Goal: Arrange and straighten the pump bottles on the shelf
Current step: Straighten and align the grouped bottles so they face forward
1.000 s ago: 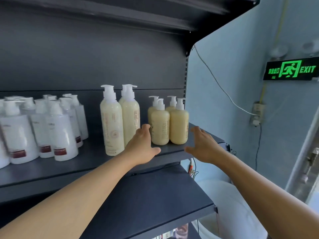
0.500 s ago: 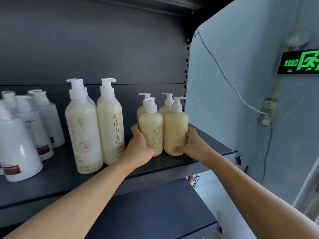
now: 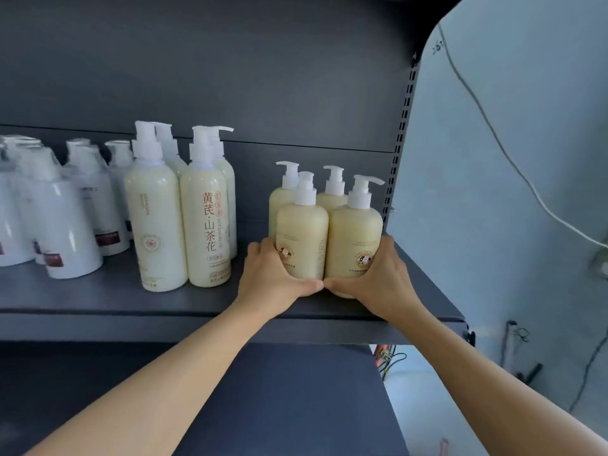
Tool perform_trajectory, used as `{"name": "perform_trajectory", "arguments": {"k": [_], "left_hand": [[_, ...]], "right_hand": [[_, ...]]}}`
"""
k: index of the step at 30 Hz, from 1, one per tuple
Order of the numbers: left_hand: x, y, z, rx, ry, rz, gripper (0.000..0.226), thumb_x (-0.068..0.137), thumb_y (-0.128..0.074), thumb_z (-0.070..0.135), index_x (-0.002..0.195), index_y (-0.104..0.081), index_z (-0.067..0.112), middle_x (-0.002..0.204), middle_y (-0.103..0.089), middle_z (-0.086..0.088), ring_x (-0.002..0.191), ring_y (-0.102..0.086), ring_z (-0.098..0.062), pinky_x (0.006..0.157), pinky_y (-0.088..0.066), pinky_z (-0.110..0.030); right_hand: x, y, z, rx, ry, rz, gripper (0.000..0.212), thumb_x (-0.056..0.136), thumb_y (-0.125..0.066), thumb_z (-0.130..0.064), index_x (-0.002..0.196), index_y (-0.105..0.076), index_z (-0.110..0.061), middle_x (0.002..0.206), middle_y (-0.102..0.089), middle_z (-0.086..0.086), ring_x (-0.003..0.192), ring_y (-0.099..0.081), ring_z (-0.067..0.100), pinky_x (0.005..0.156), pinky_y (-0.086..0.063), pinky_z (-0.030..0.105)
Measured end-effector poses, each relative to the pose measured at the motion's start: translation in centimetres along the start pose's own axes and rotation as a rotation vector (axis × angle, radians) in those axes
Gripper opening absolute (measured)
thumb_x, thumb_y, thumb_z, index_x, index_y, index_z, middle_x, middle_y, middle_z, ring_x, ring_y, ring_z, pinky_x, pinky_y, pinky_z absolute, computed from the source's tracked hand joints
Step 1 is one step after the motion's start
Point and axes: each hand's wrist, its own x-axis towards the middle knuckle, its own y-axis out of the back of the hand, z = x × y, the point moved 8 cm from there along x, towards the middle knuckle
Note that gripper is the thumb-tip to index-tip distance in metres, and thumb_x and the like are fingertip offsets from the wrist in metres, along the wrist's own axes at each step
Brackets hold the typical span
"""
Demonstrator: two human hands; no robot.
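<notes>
Four short cream pump bottles [image 3: 302, 238] stand two-by-two at the right end of the dark shelf [image 3: 197, 304]. The left hand [image 3: 269, 278] and right hand [image 3: 378, 278] each clasp a front bottle, thumbs meeting. Four tall cream bottles [image 3: 204, 218] stand alongside; blurred white bottles [image 3: 65, 218] fill the left, against a pale blue wall [image 3: 510, 159].

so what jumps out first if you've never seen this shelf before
Two bare hands cupping a pair of short cream pump bottles at the shelf's right end: the left hand grips the left front bottle, the right hand the right front bottle, thumbs meeting. Beside them to the left stand tall cream bottles, one with orange Chinese lettering, then blurred white bottles.
</notes>
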Motion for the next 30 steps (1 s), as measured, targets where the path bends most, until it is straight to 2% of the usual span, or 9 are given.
{"name": "perform_trajectory", "arguments": {"k": [3, 5, 9, 13, 16, 20, 25, 30], "left_hand": [[-0.5, -0.8, -0.2, -0.212, 0.053, -0.129, 0.085, 0.059, -0.087, 0.026, 0.125, -0.035, 0.018, 0.118, -0.047, 0.004, 0.105, -0.052, -0.011, 0.081, -0.042, -0.019], [-0.6, -1.2, 0.0, -0.291, 0.056, -0.203, 0.089, 0.067, -0.084, 0.014, 0.133, -0.025, 0.021, 0.120, -0.052, 0.007, 0.105, -0.052, -0.008, 0.073, -0.039, -0.013], [-0.3, -1.0, -0.1, -0.267, 0.030, -0.167, 0.091, 0.063, -0.085, 0.011, 0.132, -0.026, 0.023, 0.115, -0.054, 0.009, 0.109, -0.054, -0.012, 0.088, -0.043, -0.026], [0.2, -0.6, -0.2, -0.207, 0.007, -0.090, 0.084, 0.047, -0.086, 0.027, 0.114, -0.035, 0.026, 0.109, -0.056, 0.005, 0.101, -0.058, -0.014, 0.088, -0.051, -0.035], [0.5, -0.5, -0.4, -0.179, -0.009, -0.093, 0.084, 0.041, -0.086, 0.035, 0.110, -0.039, 0.029, 0.111, -0.057, 0.004, 0.099, -0.058, -0.011, 0.085, -0.052, -0.033], [0.6, -0.6, -0.6, -0.276, 0.000, -0.208, 0.074, 0.063, -0.085, 0.013, 0.120, -0.039, 0.024, 0.106, -0.059, 0.011, 0.099, -0.057, -0.004, 0.077, -0.046, -0.019], [0.9, -0.8, -0.7, -0.252, -0.014, -0.197, 0.077, 0.059, -0.087, 0.016, 0.119, -0.038, 0.022, 0.107, -0.061, 0.010, 0.102, -0.060, -0.010, 0.089, -0.049, -0.030], [0.9, -1.9, 0.7, -0.225, -0.053, -0.209, 0.081, 0.057, -0.088, 0.023, 0.118, -0.035, 0.024, 0.106, -0.060, 0.012, 0.101, -0.060, -0.010, 0.085, -0.051, -0.029]], "right_hand": [[0.2, -0.2, 0.7, 0.069, 0.004, -0.162, 0.074, 0.060, -0.085, -0.036, 0.110, -0.033, -0.023, 0.096, -0.050, -0.015, 0.085, -0.051, 0.000, 0.060, -0.037, 0.015], [-0.1, -0.4, 1.0, 0.087, 0.023, -0.225, 0.072, 0.065, -0.084, -0.031, 0.113, -0.030, -0.024, 0.093, -0.048, -0.020, 0.082, -0.050, -0.005, 0.058, -0.037, 0.012], [-0.1, -0.4, 1.3, 0.105, 0.057, -0.223, 0.069, 0.067, -0.083, -0.029, 0.114, -0.033, -0.026, 0.095, -0.050, -0.020, 0.084, -0.052, -0.004, 0.059, -0.039, 0.011], [0.2, -0.6, 1.7, 0.121, 0.064, -0.249, 0.072, 0.066, -0.084, -0.028, 0.122, -0.038, -0.022, 0.108, -0.056, -0.011, 0.096, -0.056, 0.006, 0.071, -0.044, 0.016], [0.3, -0.9, 2.1, 0.130, 0.066, -0.280, 0.073, 0.067, -0.083, -0.027, 0.124, -0.038, -0.023, 0.113, -0.057, -0.012, 0.104, -0.056, 0.008, 0.080, -0.046, 0.021], [0.5, -1.2, 2.3, 0.162, 0.062, -0.315, 0.073, 0.070, -0.082, -0.023, 0.127, -0.037, -0.024, 0.116, -0.057, -0.011, 0.108, -0.057, 0.009, 0.080, -0.048, 0.020], [0.9, -1.1, 2.8, 0.175, 0.064, -0.363, 0.071, 0.071, -0.080, -0.015, 0.129, -0.040, -0.023, 0.118, -0.059, -0.011, 0.108, -0.057, 0.005, 0.082, -0.047, 0.017], [1.2, 0.0, 3.7, 0.149, 0.044, -0.416, 0.073, 0.068, -0.081, -0.015, 0.128, -0.040, -0.024, 0.116, -0.061, -0.008, 0.111, -0.058, 0.010, 0.094, -0.048, 0.029]]}}
